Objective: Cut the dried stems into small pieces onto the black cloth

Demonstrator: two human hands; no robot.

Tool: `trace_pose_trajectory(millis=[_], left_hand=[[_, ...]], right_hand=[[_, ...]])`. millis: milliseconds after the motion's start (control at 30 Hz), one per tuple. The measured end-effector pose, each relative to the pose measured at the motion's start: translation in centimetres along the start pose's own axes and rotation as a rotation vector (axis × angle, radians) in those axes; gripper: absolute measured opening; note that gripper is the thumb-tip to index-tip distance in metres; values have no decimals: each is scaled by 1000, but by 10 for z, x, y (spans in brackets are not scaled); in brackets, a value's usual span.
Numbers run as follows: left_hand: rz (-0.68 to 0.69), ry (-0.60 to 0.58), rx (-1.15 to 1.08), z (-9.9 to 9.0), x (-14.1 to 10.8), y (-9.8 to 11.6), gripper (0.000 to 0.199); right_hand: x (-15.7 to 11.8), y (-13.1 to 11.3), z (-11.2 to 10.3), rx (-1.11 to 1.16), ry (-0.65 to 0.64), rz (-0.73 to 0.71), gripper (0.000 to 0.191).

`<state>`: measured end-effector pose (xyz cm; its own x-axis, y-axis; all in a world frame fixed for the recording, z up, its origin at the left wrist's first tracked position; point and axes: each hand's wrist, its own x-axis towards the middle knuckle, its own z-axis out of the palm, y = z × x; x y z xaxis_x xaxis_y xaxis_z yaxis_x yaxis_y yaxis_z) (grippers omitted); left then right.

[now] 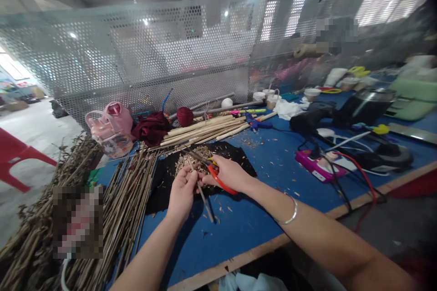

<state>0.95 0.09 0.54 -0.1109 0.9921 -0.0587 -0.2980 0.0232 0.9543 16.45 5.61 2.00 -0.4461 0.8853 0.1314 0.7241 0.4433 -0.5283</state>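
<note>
My left hand (184, 188) pinches a thin brown stick (205, 203), whose lower end slants toward the table's front edge. Close beside it, my right hand (227, 173) grips a pair of scissors (218, 179) with orange handles; the dark blades point up and left over a heap of pale shavings (191, 159). The fingertips of both hands nearly meet at the stick. Under the shavings lies a black cloth (162, 186). Left of it rests a large bundle of unpeeled brown stalks (126, 200), and behind it are several peeled, pale sticks (205, 129).
A pink bag (114, 129), a maroon cloth (153, 128) and a maroon yarn ball (185, 117) stand at the back left. A blue glue gun (257, 122) lies behind my hands. To the right are a purple power strip (319, 166) and cables. A perforated metal screen (164, 59) borders the blue table (239, 232).
</note>
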Motion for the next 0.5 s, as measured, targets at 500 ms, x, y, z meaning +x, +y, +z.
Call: trace_pose_trajectory(millis=[500], left_hand=[[-31,82,109,-3,-4,2,37]], right_hand=[[-8,-8,3,-9,6,-132,62]])
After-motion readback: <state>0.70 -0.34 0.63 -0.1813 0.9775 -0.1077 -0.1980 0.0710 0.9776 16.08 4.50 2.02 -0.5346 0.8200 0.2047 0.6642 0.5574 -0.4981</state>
